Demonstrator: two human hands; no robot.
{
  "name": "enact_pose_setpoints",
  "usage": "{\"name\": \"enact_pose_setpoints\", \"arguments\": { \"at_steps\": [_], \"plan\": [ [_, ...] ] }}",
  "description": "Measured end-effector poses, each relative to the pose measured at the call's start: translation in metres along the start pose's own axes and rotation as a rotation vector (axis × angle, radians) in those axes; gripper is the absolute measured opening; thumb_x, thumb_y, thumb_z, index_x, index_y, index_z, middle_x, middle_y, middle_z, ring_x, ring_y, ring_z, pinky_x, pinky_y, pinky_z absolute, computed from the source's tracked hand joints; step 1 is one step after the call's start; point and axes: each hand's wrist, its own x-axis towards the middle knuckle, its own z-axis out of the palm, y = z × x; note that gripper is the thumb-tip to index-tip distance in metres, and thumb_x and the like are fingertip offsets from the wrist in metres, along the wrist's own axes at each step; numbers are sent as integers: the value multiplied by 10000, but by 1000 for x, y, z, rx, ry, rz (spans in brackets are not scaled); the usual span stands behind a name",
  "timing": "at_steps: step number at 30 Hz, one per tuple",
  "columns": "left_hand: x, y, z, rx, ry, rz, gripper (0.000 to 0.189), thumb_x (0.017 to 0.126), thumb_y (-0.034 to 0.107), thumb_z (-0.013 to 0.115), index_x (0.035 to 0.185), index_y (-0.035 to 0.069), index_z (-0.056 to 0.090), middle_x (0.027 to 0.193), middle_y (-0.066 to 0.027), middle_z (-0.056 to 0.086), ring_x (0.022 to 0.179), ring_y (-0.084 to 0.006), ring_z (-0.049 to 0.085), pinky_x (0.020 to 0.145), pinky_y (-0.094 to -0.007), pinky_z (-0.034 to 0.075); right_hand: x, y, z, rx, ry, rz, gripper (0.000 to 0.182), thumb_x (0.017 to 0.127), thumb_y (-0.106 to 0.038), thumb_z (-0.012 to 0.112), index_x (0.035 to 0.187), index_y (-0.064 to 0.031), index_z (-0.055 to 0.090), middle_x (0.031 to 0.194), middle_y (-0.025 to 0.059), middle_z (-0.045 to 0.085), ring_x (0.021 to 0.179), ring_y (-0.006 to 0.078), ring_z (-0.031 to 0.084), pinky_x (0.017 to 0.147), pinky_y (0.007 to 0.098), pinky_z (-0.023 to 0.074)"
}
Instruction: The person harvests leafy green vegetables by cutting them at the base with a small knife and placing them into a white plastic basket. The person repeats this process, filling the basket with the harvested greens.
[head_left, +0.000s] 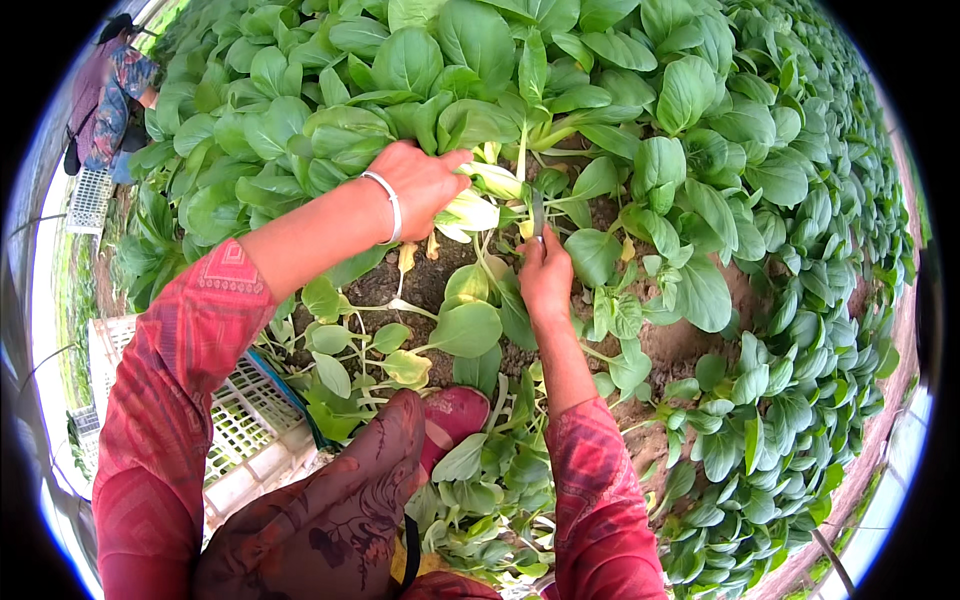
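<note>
My left hand, with a white bangle at its wrist, grips pale-stemmed bok choy. The cut-looking white stem ends point right, while their green leaves spread to the left. My right hand is closed around a small knife whose handle is mostly hidden in the fingers. Its blade points up the picture, close beside the stem ends; whether it touches them I cannot tell. Below the hands, trimmed leaves, some of them yellowing, lie on dark soil.
Dense standing bok choy fills the far side and the right. White plastic crates stand at lower left, near my shoe. At upper left another person bends by the plants, near a white crate.
</note>
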Motion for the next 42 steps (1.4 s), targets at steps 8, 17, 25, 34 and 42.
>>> {"name": "enact_pose_setpoints", "arguments": {
  "at_steps": [8, 17, 25, 34, 42],
  "plan": [
    [-3, -4, 2, -42, 6, -18, 564, 630, 82, 697, 1192, 93, 647, 1411, -88, 507, 842, -310, 687, 715, -427, 546, 2, 6, 10, 211, -65, 61, 298, 990, -151, 454, 1213, 20, 553, 785, 54, 603, 517, 88, 488, 447, 275, 384],
    [-10, 0, 0, -63, 83, -15, 426, 678, 68, 670, 1104, 74, 660, 1366, -90, 542, 812, -310, 688, 707, -428, 549, -27, 15, 13, -103, 66, -136, 291, 973, -116, 446, 1139, 71, 595, 692, 88, 618, 594, 193, 576, 591, 337, 465],
    [-85, 26, -1, -13, 366, 196, 424, 830, 115, 599, 1254, 114, 599, 1450, -29, 469, 435, -153, 564, 373, -292, 459, -75, -57, -31, 472, 270, 1, 310, 1015, -300, 494, 1154, -31, 565, 722, 3, 553, 538, 49, 432, 455, 199, 333],
    [-125, 57, -25, -86, 801, 366, 299, 838, 144, 654, 1130, 82, 680, 1354, -19, 566, 885, -221, 685, 742, -330, 569, -136, -139, -91, 943, 9, 153, 256, 948, -181, 599, 1155, -89, 480, 949, 73, 628, 569, 81, 525, 431, 191, 392],
    [-179, 68, -58, -143, 967, 432, 486, 845, 175, 708, 1289, 34, 569, 1093, -102, 677, 912, -250, 674, 803, -368, 546, -195, -178, -108, 824, 126, 96, 142, 916, -167, 662, 1017, -77, 617, 758, -29, 600, 508, 32, 458, 423, 187, 376]
  ]
}}
